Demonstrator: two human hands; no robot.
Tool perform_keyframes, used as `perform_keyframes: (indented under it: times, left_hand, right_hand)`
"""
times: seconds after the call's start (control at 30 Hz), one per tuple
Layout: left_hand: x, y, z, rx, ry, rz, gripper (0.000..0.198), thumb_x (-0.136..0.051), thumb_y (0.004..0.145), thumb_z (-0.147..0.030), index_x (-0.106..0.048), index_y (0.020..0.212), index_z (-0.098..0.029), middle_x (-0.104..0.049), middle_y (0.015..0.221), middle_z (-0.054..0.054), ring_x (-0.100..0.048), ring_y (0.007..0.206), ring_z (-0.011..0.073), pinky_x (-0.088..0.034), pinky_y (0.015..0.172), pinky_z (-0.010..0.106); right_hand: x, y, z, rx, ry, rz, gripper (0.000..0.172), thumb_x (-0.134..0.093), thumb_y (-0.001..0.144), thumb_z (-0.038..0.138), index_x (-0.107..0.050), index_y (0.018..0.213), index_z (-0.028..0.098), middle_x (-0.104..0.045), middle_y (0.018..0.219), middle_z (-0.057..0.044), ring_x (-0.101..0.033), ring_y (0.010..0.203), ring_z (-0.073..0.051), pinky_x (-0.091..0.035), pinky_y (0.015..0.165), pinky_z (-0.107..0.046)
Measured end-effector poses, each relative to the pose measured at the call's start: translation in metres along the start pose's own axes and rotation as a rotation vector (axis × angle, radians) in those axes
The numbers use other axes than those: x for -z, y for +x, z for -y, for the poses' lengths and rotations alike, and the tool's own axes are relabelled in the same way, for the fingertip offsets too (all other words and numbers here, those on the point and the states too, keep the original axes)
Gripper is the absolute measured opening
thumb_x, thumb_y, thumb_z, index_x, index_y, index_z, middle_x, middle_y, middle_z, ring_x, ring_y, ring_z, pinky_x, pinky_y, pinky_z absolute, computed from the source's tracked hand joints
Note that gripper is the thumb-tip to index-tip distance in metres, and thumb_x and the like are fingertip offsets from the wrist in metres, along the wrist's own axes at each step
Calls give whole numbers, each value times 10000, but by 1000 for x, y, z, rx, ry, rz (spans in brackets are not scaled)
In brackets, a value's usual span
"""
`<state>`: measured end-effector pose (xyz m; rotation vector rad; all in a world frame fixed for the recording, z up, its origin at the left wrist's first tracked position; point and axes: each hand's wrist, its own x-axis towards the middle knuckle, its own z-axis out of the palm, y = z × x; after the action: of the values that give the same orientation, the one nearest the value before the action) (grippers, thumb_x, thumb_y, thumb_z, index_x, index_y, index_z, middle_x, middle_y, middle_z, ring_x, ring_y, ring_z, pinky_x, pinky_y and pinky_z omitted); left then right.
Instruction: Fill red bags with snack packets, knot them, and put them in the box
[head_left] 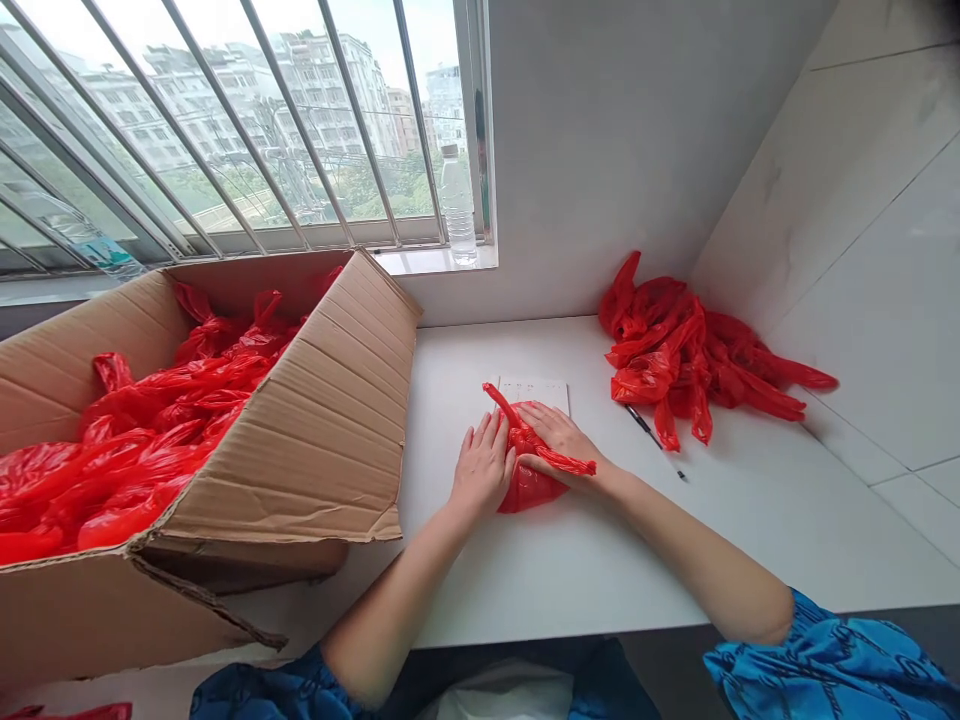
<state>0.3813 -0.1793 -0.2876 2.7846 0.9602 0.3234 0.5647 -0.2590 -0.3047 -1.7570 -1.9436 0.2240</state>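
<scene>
- A large cardboard box (300, 420) stands on the left of the white table (570, 580), tipped so its opening faces up and toward the window; it is filled with crumpled red plastic bags (142, 430).
- A second heap of red bags (690, 360) lies loose on the table near the right wall, with a black pen (654, 441) just beside it.
- A clear water bottle (458, 205) stands upright on the windowsill.
- A single red bag (532, 470) lies on the table in front of the person, partly on a white sheet of paper (534, 392).
- The left hand (484, 465) lies flat, fingers stretched, pressing the bag's left side.
- The right hand (562, 440) rests palm down over the bag's right side; one twisted handle crosses it, and it may be pinched, though the grip is hard to see.
- Both forearms reach in from blue sleeves (832, 660).
</scene>
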Motion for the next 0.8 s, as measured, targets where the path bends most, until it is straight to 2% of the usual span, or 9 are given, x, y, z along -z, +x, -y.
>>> perform_keyframes:
  times: [0.43,0.5,0.57,0.63,0.67,0.7,0.77,0.8]
  left_hand:
    - [-15,0,4,5,-75,-12,514,-274,1014,-307,-345,1505,-174,-326,1590,84,-246,1497,229,-223,1221,482]
    - [-15,0,5,3,-112,-13,505,-288,1011,-300,-355,1496,-173,-328,1589,88,-245,1497,227,-211,1222,486]
    - [-10,-1,4,6,-180,-20,481,-311,1008,-299,-394,1468,-186,-355,1577,89,-261,1490,230,-205,1219,496]
    - [2,-6,0,15,-293,-46,431,-315,1011,-317,-477,1395,-209,-439,1525,88,-332,1455,233,-242,1201,492]
    - [10,-11,-3,13,-358,-69,409,-309,1016,-340,-519,1346,-219,-490,1481,90,-389,1417,234,-278,1182,479]
    - [19,-17,-8,3,-421,-95,397,-313,1017,-379,-553,1293,-225,-547,1417,94,-456,1359,237,-324,1151,461]
    - [35,-30,-20,-58,-494,-125,415,-403,978,-510,-574,1232,-228,-634,1269,106,-573,1193,251,-408,1061,430]
    - [42,-36,-27,-97,-500,-113,486,-513,905,-595,-572,1214,-225,-669,1166,105,-614,1090,260,-447,994,419]
  right_hand:
    - [-13,0,-3,-18,-18,6,753,-394,944,654,-268,1557,236,-332,1594,-74,-218,1502,-270,-180,1235,-528]
    - [-10,1,-2,-18,-15,-4,742,-411,944,641,-308,1541,212,-357,1579,-87,-235,1495,-277,-193,1230,-529]
    - [-4,0,1,7,1,-42,667,-450,945,602,-420,1481,206,-415,1542,-101,-307,1462,-291,-258,1205,-525]
    - [6,-5,9,45,29,-127,484,-497,940,537,-602,1300,231,-520,1445,-107,-452,1356,-310,-373,1127,-521]
    - [12,-9,14,63,51,-188,369,-520,934,501,-679,1146,243,-579,1363,-106,-537,1255,-311,-435,1058,-511]
    - [18,-13,20,70,76,-244,287,-531,930,464,-704,1009,249,-640,1243,-102,-596,1147,-308,-481,978,-501]
    - [28,-25,31,70,189,-306,198,-552,926,400,-677,872,256,-676,997,-69,-647,925,-262,-528,805,-419]
    - [33,-32,35,92,269,-267,170,-562,923,372,-659,843,257,-659,910,-53,-643,807,-228,-524,693,-363]
